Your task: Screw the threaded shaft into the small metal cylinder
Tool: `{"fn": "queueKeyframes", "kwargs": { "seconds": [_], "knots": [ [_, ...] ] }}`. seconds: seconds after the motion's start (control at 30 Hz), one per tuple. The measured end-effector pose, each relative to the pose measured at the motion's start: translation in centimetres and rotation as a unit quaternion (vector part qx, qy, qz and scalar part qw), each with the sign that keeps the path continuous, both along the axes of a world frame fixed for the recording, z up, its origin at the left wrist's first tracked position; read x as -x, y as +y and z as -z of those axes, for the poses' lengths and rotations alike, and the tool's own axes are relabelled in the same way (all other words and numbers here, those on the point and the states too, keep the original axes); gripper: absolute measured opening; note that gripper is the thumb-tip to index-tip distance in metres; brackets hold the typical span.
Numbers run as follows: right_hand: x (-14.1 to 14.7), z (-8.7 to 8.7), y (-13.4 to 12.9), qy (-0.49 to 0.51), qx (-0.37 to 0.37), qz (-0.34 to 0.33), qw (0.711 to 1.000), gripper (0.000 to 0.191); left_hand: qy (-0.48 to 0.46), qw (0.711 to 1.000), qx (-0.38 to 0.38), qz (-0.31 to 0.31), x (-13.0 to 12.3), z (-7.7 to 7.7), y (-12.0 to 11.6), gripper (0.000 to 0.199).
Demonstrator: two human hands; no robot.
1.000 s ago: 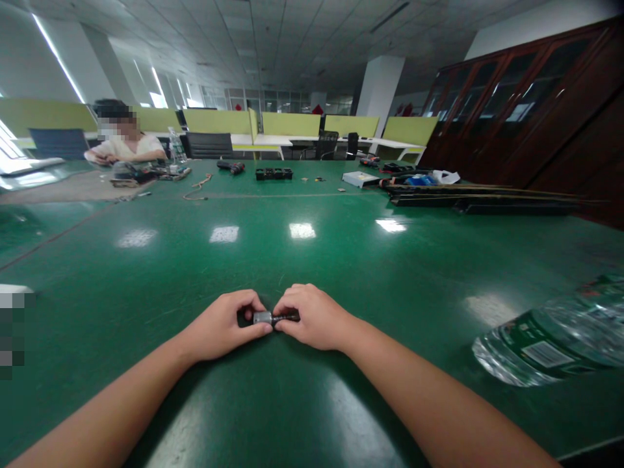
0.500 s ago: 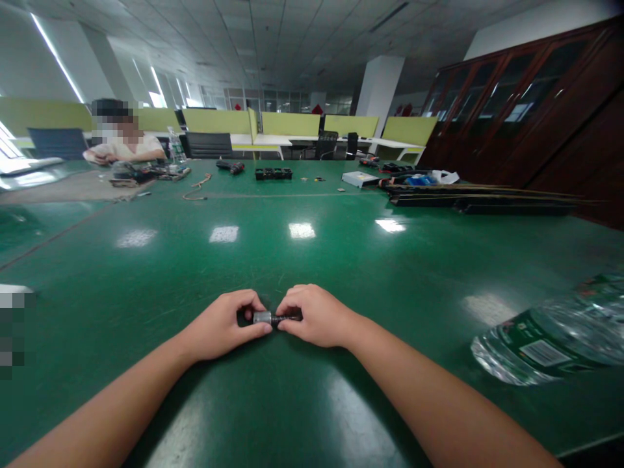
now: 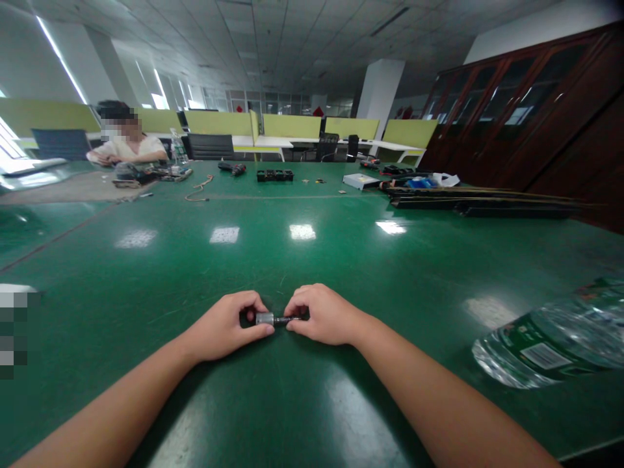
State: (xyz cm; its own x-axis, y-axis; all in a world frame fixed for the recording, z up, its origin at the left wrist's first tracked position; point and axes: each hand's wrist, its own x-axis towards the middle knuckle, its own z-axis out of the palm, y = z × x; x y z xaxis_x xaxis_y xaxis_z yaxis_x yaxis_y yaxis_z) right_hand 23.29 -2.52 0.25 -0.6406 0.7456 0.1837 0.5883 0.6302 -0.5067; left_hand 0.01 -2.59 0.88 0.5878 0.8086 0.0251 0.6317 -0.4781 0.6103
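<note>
Between thumb and fingers, my left hand (image 3: 228, 327) grips a short silver metal cylinder (image 3: 264, 318) lying level just above the green table or on it; I cannot tell which. A thin dark rod (image 3: 281, 320), possibly threaded, sticks out of the cylinder's right end. My right hand (image 3: 322, 316) is closed in a pinch on the far end of this rod. My right fingers hide part of the rod, and the left fingers cover the cylinder's left end.
A large clear water bottle (image 3: 546, 344) lies on its side at the right. Farther back on the green table (image 3: 312, 266) are black modules (image 3: 274, 175), a power drill (image 3: 232, 168), a silver box (image 3: 361, 181) and long dark strips (image 3: 439, 199). Another person (image 3: 129, 143) sits at the far left.
My right hand has shifted slightly right, away from the left hand, and more of the dark rod shows between them. My left hand still holds the cylinder, nearly unmoved.
</note>
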Motion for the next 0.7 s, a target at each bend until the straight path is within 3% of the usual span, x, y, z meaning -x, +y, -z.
{"fn": "queueKeyframes", "kwargs": {
  "seconds": [0.7],
  "knots": [
    [-2.1, 0.0, 1.2, -0.003, 0.047, 0.032, 0.998, 0.013, -0.001, 1.000, 0.009, -0.006, 0.2, 0.2, 0.0, 0.026]
  ]
}}
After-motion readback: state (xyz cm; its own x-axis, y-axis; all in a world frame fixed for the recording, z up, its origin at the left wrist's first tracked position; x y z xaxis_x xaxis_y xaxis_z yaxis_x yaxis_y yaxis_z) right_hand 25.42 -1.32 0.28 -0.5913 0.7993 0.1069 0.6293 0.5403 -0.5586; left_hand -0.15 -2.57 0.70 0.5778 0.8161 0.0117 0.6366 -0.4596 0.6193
